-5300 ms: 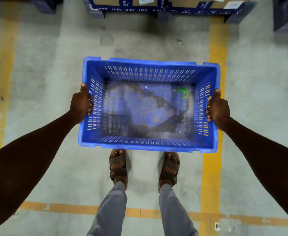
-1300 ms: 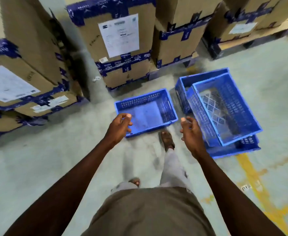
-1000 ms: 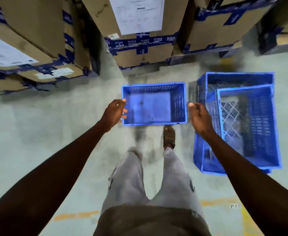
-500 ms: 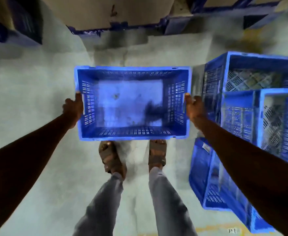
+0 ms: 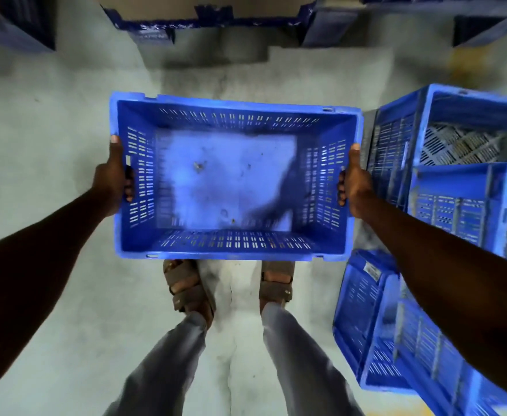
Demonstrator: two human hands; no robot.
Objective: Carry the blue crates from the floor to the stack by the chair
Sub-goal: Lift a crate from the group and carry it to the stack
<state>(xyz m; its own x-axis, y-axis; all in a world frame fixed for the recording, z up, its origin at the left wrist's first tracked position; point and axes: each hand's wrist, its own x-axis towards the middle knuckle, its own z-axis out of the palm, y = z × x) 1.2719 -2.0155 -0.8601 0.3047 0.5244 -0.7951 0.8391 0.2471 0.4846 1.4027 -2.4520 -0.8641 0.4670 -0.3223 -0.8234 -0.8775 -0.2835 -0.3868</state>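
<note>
An empty blue crate (image 5: pixel 234 187) with slotted walls and a scuffed floor hangs level in front of me, above my sandalled feet. My left hand (image 5: pixel 112 181) grips its left short wall, thumb up along the rim and fingers through the handle slot. My right hand (image 5: pixel 354 184) holds the right short wall the same way. Two more blue crates (image 5: pixel 444 205) lie on the floor at the right, one tilted inside the other. No chair or stack is in view.
Cardboard boxes (image 5: pixel 204 7) with blue tape on pallets line the far side of the concrete floor (image 5: pixel 51 121). The piled crates crowd my right side, close to my right forearm.
My hands reached down and closed on the crate's two short walls, then raised it off the floor; it now sits higher and nearer the camera than half a second ago.
</note>
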